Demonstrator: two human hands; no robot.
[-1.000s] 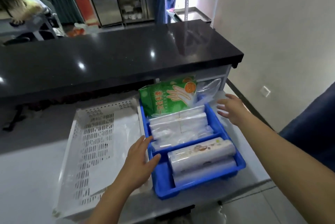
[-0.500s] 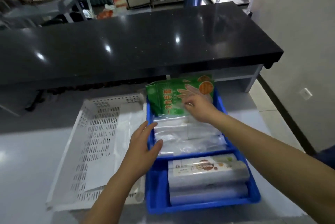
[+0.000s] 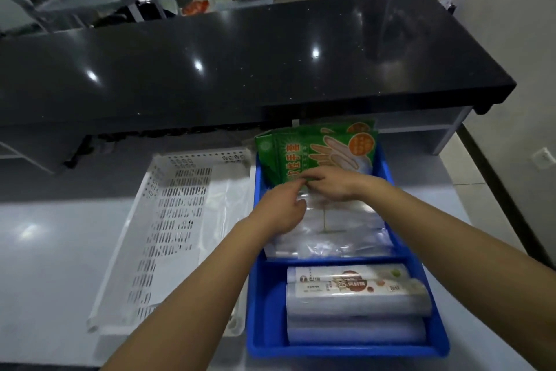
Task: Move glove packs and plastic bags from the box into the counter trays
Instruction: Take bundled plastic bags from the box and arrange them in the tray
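Green glove packs (image 3: 319, 151) stand upright at the far end of a blue tray (image 3: 433, 343). In front of them lie clear plastic bags (image 3: 337, 235), and the near compartment holds rolls of bags (image 3: 355, 295). My left hand (image 3: 279, 209) and my right hand (image 3: 334, 185) meet at the lower edge of the glove packs, above the clear bags. The fingers of both pinch at the packs' bottom edge; how firm the hold is cannot be seen. A white perforated tray (image 3: 168, 220) lies left of the blue one, with a clear sheet inside.
A black glossy counter top (image 3: 240, 64) overhangs the back of the grey work surface (image 3: 45, 250). To the right are floor tiles and a white wall. Behind the counter are a person, a table and shelving.
My left hand left the blue tray's left wall and rose to the glove packs. My right hand slid down and left along them. The camera has moved closer.
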